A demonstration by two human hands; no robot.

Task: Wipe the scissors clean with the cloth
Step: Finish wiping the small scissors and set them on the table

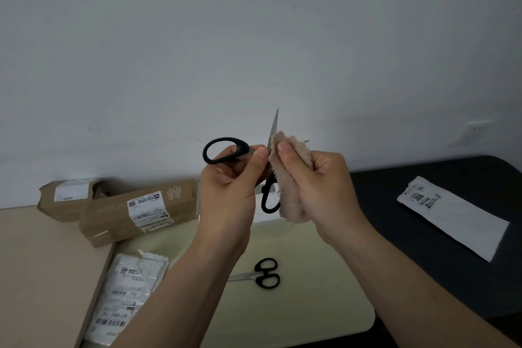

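Head view: left grip (pixel 228 186) pinches scissors (pixel 241 148), right grip (pixel 319 181) clasps cloth (pixel 288 195) against them; spare scissors (pixel 257 273), parcels (pixel 135 215) on bench (pixel 310 297).

Hands (pixel 226 178) (pixel 322 178) rub cloth (pixel 288 178) over open scissors (pixel 223 150).

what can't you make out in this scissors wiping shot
Head view:
Second blade of the large black-handled scissors: wrapped by the beige fluffy cloth in the right hand, bar its tip.
Their pivot: behind the thumb of the left hand.
Blade tips of the small black-handled scissors on the table: behind the left forearm.
White parcel label print: too small.
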